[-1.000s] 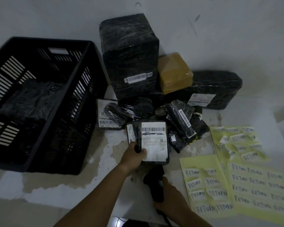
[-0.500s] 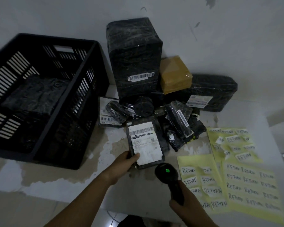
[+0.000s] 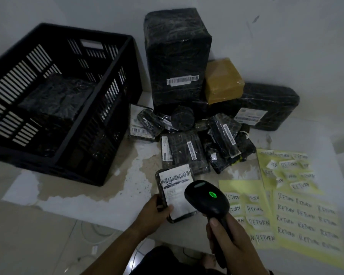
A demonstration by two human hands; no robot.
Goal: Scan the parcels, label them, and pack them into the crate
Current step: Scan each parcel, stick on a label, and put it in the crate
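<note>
A person's left hand (image 3: 155, 213) grips the near left corner of a flat black parcel (image 3: 176, 192) lying label-up at the front of the table (image 3: 91, 203), thumb pressed on the white shipping label, while the right hand (image 3: 229, 237) is closed round the handle of a black barcode scanner (image 3: 207, 200) whose green light glows on its head. The scanner's head hangs just above and to the right of the label, its nose pointing toward the barcode printed across the label's top. The step in hand appears to be the scan; whether the green light means a completed read cannot be told. Behind, more wrapped parcels sit heaped against the wall, among them a tall black box (image 3: 177, 56), a brown box (image 3: 222, 80) and a long black bundle (image 3: 266, 108). The black slatted crate (image 3: 99, 108) stands to the left with at least one dark wrapped package (image 3: 56, 96) already inside. Yellow sheets of handwritten "RETURN" stickers (image 3: 306, 219) lie to the right, several already peeled away. The next move would likely call for setting the scanner down to free the right hand, peeling one sticker from the sheets, pressing it on the held parcel, then carrying that parcel left into the crate.
</note>
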